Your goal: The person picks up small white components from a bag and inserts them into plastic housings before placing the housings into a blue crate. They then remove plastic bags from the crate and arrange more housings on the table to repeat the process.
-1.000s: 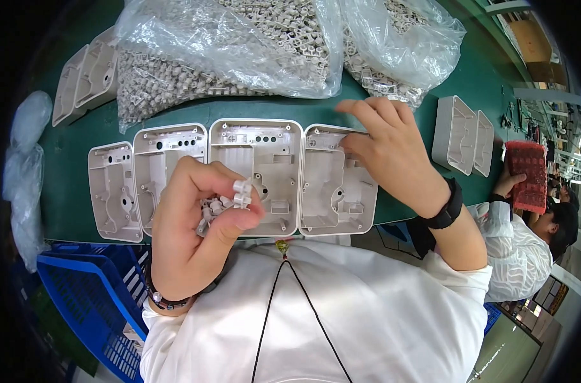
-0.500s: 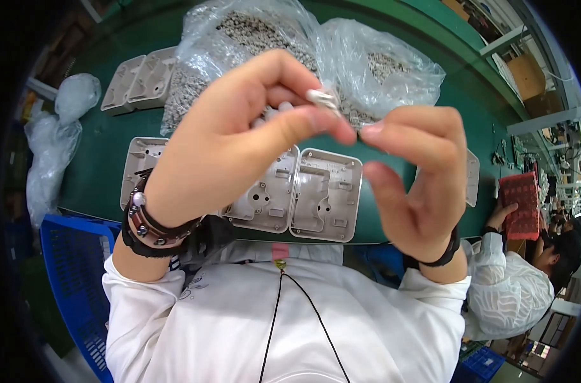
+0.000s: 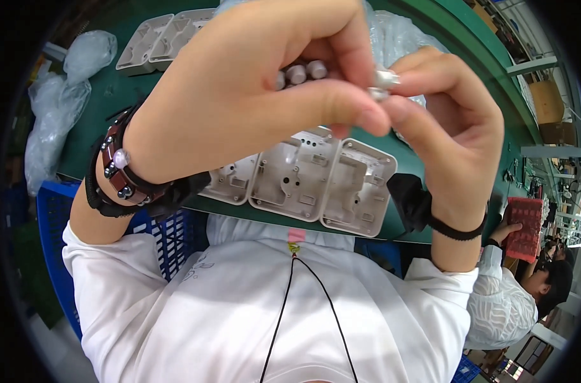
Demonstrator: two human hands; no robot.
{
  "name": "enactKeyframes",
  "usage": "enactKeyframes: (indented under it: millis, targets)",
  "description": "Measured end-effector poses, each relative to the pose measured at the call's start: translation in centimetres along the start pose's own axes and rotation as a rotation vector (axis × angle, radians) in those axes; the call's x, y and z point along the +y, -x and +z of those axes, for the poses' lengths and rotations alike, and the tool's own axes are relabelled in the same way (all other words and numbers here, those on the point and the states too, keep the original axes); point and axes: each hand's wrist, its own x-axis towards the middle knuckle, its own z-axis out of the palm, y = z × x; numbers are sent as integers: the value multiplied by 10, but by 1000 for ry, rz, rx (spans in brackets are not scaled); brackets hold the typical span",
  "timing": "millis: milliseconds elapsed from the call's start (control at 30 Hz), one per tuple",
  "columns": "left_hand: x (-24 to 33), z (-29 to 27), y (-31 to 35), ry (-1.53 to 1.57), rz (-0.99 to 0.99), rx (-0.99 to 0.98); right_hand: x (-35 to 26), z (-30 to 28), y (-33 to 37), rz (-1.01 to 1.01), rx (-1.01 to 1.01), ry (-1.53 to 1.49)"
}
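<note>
My left hand (image 3: 233,96) is closed loosely around several small grey cylindrical parts (image 3: 297,74), seen between its thumb and fingers. At its fingertips is a small whitish part (image 3: 385,78), too blurred to name exactly. The thumb and forefinger of my right hand (image 3: 463,121) pinch this piece from the other side, so the hands meet there. Below them, a row of light grey plastic housings (image 3: 290,196) lies open side up on the green table, with round holes and raised ribs inside. My left forearm and hand hide part of the row.
Two more grey housings (image 3: 159,48) sit at the far left. Clear plastic bags (image 3: 399,38) lie behind my hands, mostly covered; another bunched bag (image 3: 60,121) hangs at left. A blue crate (image 3: 54,210) stands by the table's left edge. At right, a co-worker holds a red tray (image 3: 523,226).
Both hands have moved up and come together, and my right fingers now pinch the whitish part at my left fingertips. The view has shifted, with the housings appearing further right.
</note>
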Motion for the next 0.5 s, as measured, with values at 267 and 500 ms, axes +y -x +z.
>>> enactKeyframes:
  millis: [267, 500]
  targets:
    - [-101, -77, 50, 496, -149, 216, 67, 26, 2, -93, -454, 947]
    - [-110, -88, 72, 860, -430, 256, 89, 45, 3, -81, -639, 1089]
